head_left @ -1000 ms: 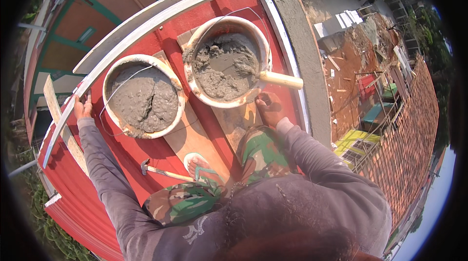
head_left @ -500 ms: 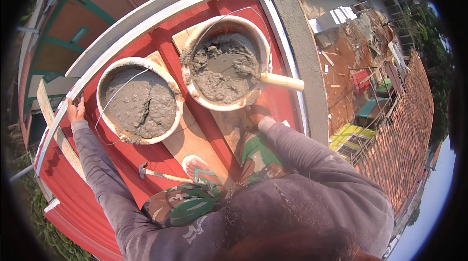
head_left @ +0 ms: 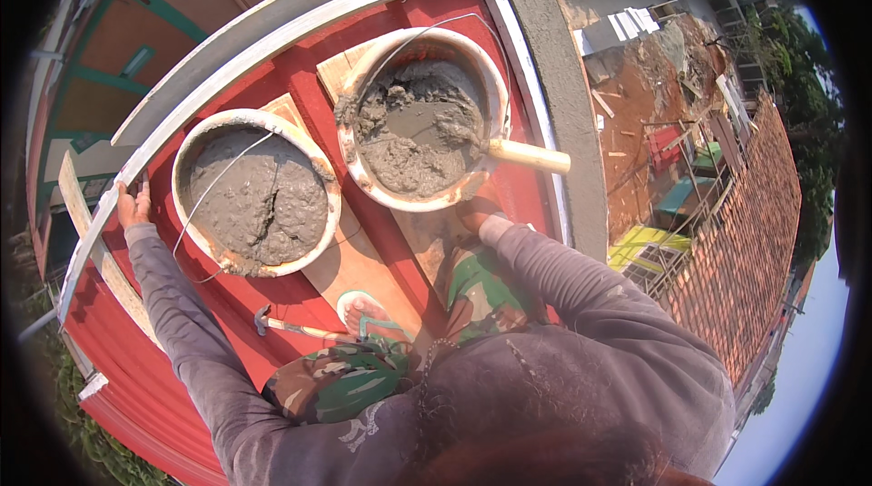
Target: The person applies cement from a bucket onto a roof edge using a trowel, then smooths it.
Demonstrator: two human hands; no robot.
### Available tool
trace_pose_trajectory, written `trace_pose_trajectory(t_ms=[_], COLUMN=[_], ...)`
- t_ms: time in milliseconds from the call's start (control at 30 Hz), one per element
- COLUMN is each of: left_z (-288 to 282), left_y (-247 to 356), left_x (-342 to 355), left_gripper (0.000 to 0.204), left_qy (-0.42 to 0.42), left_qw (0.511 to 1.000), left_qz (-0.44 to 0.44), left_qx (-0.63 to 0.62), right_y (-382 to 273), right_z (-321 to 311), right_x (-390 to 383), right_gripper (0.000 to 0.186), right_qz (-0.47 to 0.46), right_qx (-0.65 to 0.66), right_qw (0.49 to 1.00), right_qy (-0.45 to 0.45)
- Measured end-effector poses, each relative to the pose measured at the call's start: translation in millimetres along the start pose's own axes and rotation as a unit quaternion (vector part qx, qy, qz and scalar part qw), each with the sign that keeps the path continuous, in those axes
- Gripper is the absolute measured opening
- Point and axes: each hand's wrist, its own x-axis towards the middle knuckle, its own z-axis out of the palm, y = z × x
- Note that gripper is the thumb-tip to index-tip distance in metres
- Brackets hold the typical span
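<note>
My left hand (head_left: 134, 203) is at the white edge board (head_left: 227, 59) of the red roof, its fingers closed over it. Beside that hand stands a pale bucket (head_left: 186, 152) filled with wet grey mortar (head_left: 259, 200). A second mortar bucket (head_left: 499, 91) stands to its right, with a wire handle raised over its far side. From its mortar a pale wooden tool handle (head_left: 529, 155) sticks out over the right rim; the tool's head is buried. Low against this bucket's near side is my right hand (head_left: 481, 213), its fingers mostly hidden by the bucket.
Planks (head_left: 350, 254) lie under the buckets and my sandalled foot (head_left: 368, 312) on the red metal roof (head_left: 150, 404). A hammer (head_left: 304, 330) lies near my knee. Along the right runs a grey mortared wall top (head_left: 574, 123); beyond it the ground lies far below.
The view has shifted slightly. Both hands keep nearly the same places, the left at the edge board and the right by the right bucket. The buckets stay put.
</note>
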Motion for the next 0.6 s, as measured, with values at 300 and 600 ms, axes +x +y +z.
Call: trace_pose_trajectory(t_ms=[300,600], left_z=[6.7,8.9], left_y=[-12.8,-9.8], left_x=[-5.6,-30.7], left_gripper=[0.046,0.051], left_qy=[-0.006,0.054], left_qw=[0.999,0.992], left_qz=[0.048,0.089], left_qx=[-0.002,0.065], right_y=[25.8,0.6], right_z=[8.9,1.3], right_x=[13.6,12.9], right_gripper=[0.045,0.046], right_qz=[-0.122,0.029], right_qx=[-0.120,-0.111], right_qw=[0.977,0.968], right_qy=[-0.129,-0.221])
